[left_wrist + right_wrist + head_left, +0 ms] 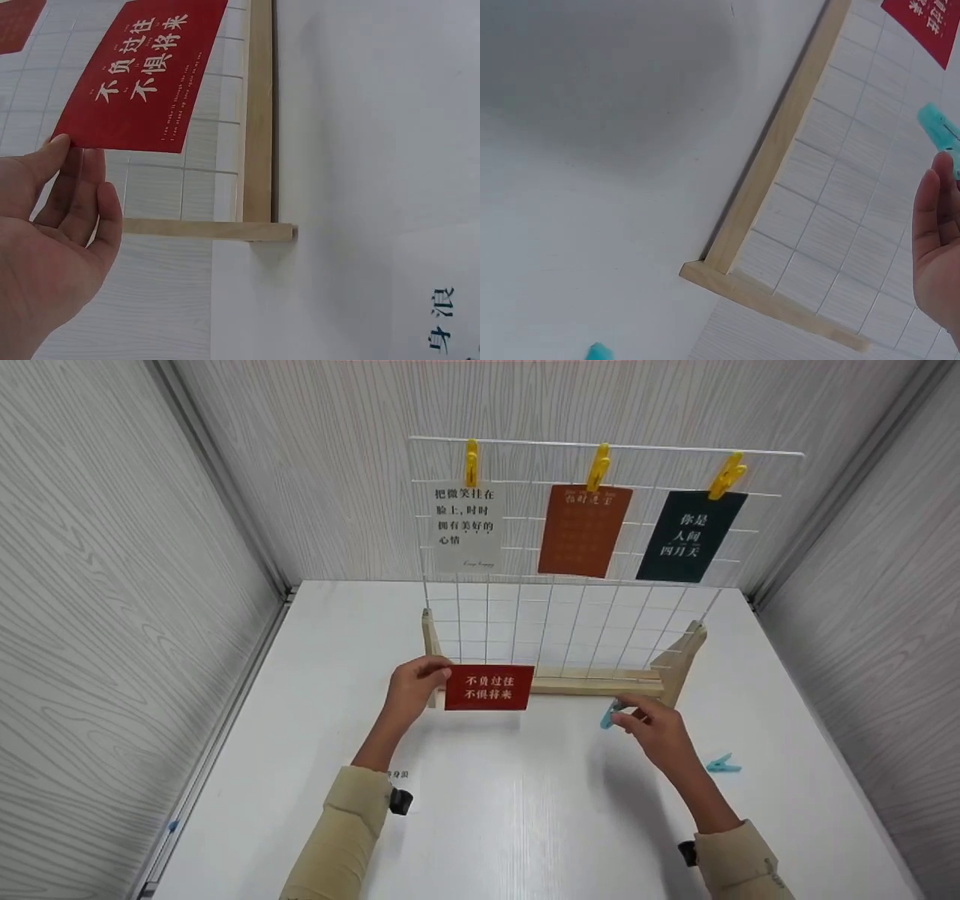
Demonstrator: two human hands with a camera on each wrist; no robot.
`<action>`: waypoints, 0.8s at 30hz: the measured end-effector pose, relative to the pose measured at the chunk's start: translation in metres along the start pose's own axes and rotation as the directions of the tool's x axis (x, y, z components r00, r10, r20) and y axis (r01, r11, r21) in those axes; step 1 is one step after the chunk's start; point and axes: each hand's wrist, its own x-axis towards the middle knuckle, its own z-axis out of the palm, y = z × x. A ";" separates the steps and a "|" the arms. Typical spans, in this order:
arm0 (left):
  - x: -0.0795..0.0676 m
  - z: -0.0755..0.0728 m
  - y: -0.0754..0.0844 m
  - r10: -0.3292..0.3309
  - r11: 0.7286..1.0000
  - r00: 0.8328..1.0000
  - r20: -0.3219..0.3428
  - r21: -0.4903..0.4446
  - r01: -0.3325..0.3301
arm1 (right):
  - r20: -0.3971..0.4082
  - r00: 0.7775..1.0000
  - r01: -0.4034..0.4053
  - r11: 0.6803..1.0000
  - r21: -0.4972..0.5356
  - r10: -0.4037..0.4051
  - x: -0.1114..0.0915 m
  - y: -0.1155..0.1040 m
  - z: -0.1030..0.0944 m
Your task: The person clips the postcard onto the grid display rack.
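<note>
My left hand (415, 688) pinches the left edge of a red card (489, 688) with white lettering, thumb in front. In the left wrist view the red card (142, 79) overlaps the wire grid behind it. A light-blue clothespin (611, 714) is pinched between thumb and fingers of my right hand (658, 729), to the right of the card. The right wrist view shows the clothespin (939, 127) at its right edge. Behind both hands stands a white wire grid rack (525, 622) on a wooden base (592, 687).
Yellow clothespins (598, 469) hold a white card (469, 529), an orange-brown card (585, 532) and a dark green card (691, 536) on the upper grid. Another blue clothespin (724, 765) lies on the table at right. A pale card (442, 262) lies under my left forearm.
</note>
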 end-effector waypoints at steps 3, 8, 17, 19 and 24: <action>0.006 0.006 0.004 0.009 1.000 1.000 -0.007 0.008 -0.009 | 0.017 0.999 0.051 0.998 -0.039 -0.051 0.004 -0.005 0.002; 0.014 0.013 0.009 0.023 0.999 1.000 -0.020 0.029 -0.022 | 0.036 0.984 0.176 0.979 -0.104 -0.173 0.009 -0.013 0.004; 0.028 0.020 0.019 0.065 0.998 0.997 -0.043 -0.002 -0.065 | -0.016 0.940 0.335 0.931 -0.146 -0.341 0.024 -0.028 0.006; 0.031 0.022 0.021 0.070 0.997 0.996 -0.049 -0.012 -0.071 | -0.040 0.936 0.340 0.928 -0.154 -0.350 0.028 -0.034 0.008; 0.039 0.021 0.026 0.089 0.996 0.993 -0.079 -0.019 -0.091 | -0.103 0.917 0.363 0.913 -0.185 -0.386 0.042 -0.048 0.015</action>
